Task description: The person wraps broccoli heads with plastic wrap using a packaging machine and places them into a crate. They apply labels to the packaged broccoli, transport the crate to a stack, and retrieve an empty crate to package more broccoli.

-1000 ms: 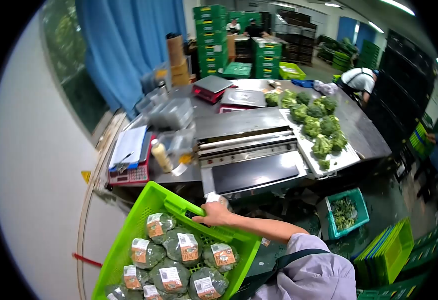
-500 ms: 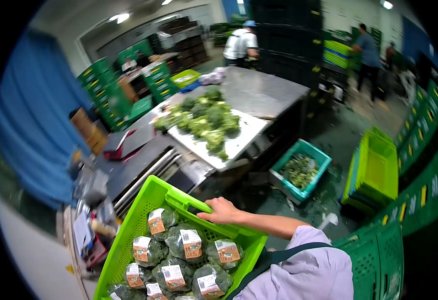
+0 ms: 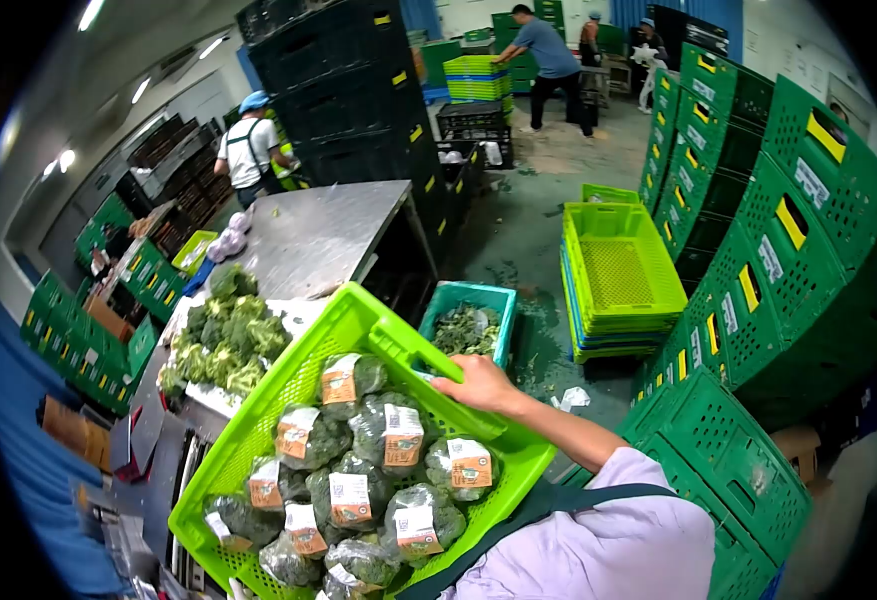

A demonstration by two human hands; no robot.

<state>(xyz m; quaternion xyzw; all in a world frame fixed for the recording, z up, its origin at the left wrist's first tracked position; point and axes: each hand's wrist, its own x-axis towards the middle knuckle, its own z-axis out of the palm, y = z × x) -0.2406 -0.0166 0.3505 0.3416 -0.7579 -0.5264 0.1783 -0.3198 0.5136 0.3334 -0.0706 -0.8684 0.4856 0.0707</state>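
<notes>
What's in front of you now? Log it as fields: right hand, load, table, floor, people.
right hand: right hand gripping the crate's handle
load: lime crate of wrapped, labelled broccoli
table: loose broccoli on a white board
floor: teal bin holding green scraps; stacked crates
people: several in the background, one in a blue top

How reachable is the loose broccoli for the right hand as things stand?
Probably not: the right hand is gripping the bright green crate by its handle, and the crate's corner lies between it and the loose broccoli.
</notes>
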